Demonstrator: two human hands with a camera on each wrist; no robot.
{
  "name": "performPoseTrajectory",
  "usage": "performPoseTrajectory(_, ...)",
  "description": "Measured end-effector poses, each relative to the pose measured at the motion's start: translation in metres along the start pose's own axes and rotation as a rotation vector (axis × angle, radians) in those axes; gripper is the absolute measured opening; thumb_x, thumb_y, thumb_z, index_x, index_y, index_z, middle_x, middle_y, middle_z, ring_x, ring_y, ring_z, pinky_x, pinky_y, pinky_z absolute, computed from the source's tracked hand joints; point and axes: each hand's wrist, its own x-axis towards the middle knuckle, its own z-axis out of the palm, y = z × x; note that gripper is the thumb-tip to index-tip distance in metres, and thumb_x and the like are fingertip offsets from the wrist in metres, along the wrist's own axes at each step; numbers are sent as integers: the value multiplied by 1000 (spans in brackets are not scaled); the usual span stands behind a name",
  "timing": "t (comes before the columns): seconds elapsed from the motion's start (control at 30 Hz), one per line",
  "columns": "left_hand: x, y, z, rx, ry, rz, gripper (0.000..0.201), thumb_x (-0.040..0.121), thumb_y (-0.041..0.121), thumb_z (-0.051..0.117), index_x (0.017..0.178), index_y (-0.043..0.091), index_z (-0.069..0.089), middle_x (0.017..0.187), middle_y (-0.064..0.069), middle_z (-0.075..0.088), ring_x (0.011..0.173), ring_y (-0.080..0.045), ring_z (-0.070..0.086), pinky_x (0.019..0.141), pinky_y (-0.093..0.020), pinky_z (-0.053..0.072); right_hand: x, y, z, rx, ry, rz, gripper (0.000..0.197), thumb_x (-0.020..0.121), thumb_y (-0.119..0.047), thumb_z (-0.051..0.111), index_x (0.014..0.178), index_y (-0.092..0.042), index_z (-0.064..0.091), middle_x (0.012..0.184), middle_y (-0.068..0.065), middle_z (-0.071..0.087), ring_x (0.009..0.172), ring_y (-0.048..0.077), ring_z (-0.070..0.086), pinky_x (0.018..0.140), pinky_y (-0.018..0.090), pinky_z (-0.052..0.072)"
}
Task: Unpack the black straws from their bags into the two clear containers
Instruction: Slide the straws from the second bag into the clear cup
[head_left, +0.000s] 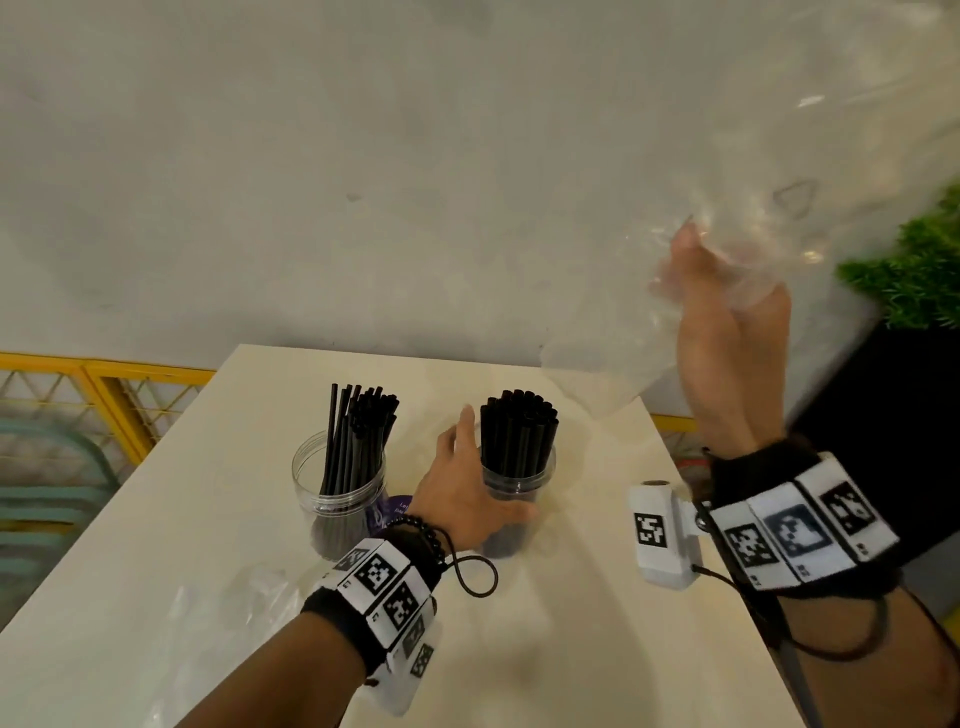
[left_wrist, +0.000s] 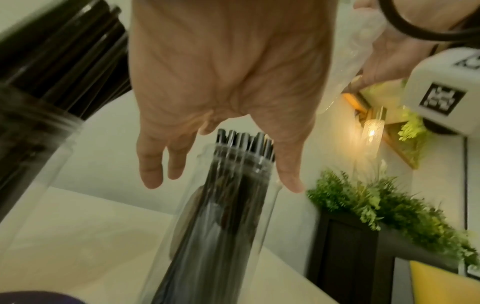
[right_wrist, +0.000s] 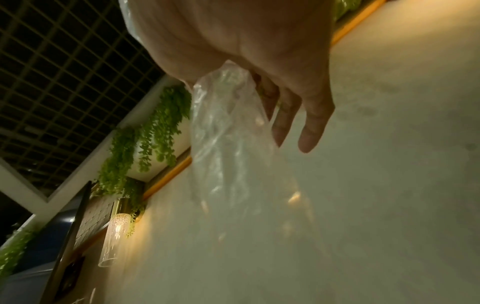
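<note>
Now 2 hands: left (head_left: 462, 499) spread beside 2 straw-filled containers (head_left: 519, 483), right (head_left: 727, 332) gripping 1 bag (head_left: 748, 249).

Two straw-filled jars crowding the table's middle

Left jar (head_left: 337, 483) and right jar (head_left: 517, 488) are standing near each other; the left hand (head_left: 462, 499) is filling the gap between them, leaving bare table (head_left: 571, 649) nearer.

Your right hand (head_left: 727, 332) grips a thin, crinkly, see-through plastic bag (right_wrist: 226, 131). The two jars (head_left: 337, 488) are clear shiny plastic. The straws (head_left: 517, 436) look matt black. The table (head_left: 571, 623) is smooth and pale.
</note>
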Motion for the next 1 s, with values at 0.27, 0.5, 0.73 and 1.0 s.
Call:
performPoseTrajectory(0.27,-68,10,-35,-66,10,136,81,74,45,80,140,43,32,134,24,44,134,-9,42,112,-31,37,-39,-16,-33,-132,-47,22,54,101,-41,43,62,-4,41,61,20,40,59,17,38,60,37,34)
performPoseTrajectory(0.5,-124,-19,-42,-365,-295,165,43,84,27,72,122,34,55,86,3,73,75,-13,69,75,-26,54,-166,26,-22,107,-383,831,35,88,-43,68,69,-16,58,62,15,45,43,18,40,45,25,29)
performPoseTrajectory(0.73,-142,-88,-50,-19,-701,72,33,86,0,50,99,22,71,72,2,69,50,-4,60,58,-11,47,-226,59,-40,-261,-385,1151,43,76,-22,86,101,-14,52,91,18,69,46,24,56,41,23,35)
performPoseTrajectory(1.0,-141,-121,-86,282,-790,98,29,84,36,71,112,28,68,87,9,74,75,5,61,75,-4,44,-169,53,-57,-826,-323,557,20,83,-27,77,83,-19,60,73,-2,67,73,28,68,75,39,52)
